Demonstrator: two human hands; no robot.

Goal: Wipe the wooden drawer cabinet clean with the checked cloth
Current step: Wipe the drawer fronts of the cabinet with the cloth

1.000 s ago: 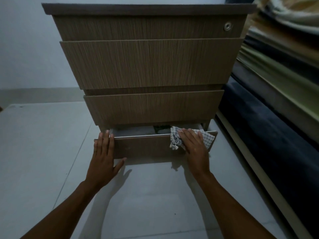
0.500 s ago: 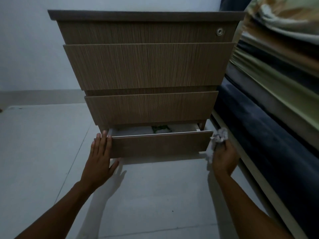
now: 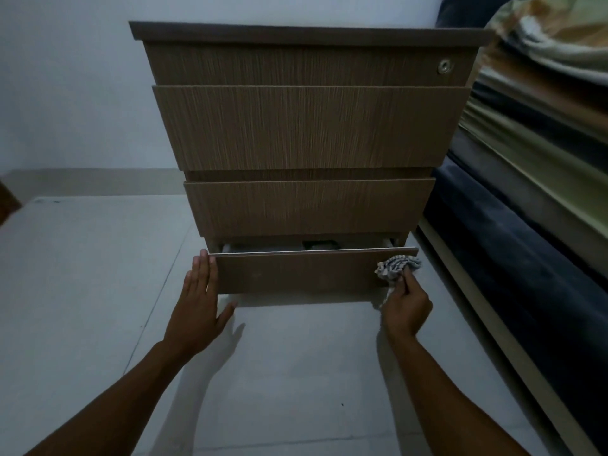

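Wooden drawer cabinet (image 3: 306, 126) stands on a pale floor (image 3: 82, 291) at 12 o'clock, its bottom drawer (image 3: 296, 271) slightly ajar. The left hand (image 3: 197, 311), fingers straight, lies flat at the drawer front's 9 o'clock edge. The right hand (image 3: 406, 307) grips the bunched checked cloth (image 3: 396, 266) against its 3 o'clock end. Stacked bedding (image 3: 543, 143) fills 3 o'clock.

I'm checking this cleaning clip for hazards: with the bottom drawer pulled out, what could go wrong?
The bottom drawer stands ajar, so pressure from the checked cloth in the right hand may slide it inward. The left hand, flat at the drawer's left end, could then get pinched against the cabinet.
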